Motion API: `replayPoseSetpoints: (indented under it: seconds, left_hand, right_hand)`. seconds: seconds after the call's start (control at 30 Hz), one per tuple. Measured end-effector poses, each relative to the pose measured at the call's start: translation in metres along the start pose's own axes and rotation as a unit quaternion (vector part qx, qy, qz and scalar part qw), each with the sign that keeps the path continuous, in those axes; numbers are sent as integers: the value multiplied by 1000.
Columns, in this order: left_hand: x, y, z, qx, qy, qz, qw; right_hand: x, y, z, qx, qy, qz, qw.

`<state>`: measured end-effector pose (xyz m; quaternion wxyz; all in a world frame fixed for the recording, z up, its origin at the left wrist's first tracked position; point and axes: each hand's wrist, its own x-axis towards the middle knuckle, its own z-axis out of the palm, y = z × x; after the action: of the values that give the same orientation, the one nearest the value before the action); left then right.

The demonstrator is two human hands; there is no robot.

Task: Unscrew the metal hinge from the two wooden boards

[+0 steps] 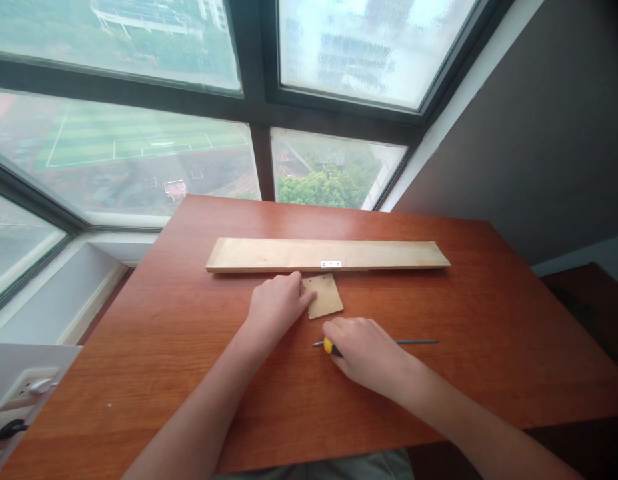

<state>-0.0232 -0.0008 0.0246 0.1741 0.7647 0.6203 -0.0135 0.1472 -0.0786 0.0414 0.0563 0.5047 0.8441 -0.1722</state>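
My left hand (pixel 277 300) is closed on the left edge of a small, thin square wooden board (pixel 326 298), its thumb on top. The board has small holes near its far edge. In my right hand (pixel 366 350) is a screwdriver (pixel 329 345) with a yellow and black handle. A short metal tip shows to the left of the fist, and a long thin metal shaft sticks out to the right; the fingers hide most of the handle. Just beyond both hands lies a long pale wooden plank (pixel 269 253), with a small metal plate (pixel 331 265) at its near edge.
Everything rests on a reddish-brown wooden table (pixel 479 307). Large windows (pixel 139 133) rise behind and to the left, with a grey wall (pixel 549 120) on the right. At the lower left is a wall socket (pixel 31 390) with plugs in it.
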Motion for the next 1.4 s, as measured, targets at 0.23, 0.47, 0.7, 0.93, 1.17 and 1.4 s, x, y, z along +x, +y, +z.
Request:
replayPoseSetpoints:
  seconds: [0.23, 0.47, 0.7, 0.93, 1.17, 1.4]
  left_hand:
    - [0, -1, -6, 16, -12, -4, 1000]
    - [1, -12, -12, 2, -7, -14, 1000]
    - [4, -29, -14, -28, -17, -4, 999]
    - [5, -38, -17, -51, -31, 23, 998]
    - [8, -28, -19, -44, 78, 90, 992]
    - [9, -20, -14, -104, 129, 142, 976]
  right_hand:
    - [-3, 23, 1, 17, 3, 18, 1000]
    - [-8, 40, -9, 53, 16, 26, 998]
    - [-5, 51, -59, 98, 178, 40, 978]
    - [5, 50, -108, 5, 457, 51, 888]
    - [27, 56, -120, 132, 548, 33, 826]
    - [50, 58, -120, 169, 572, 20, 803]
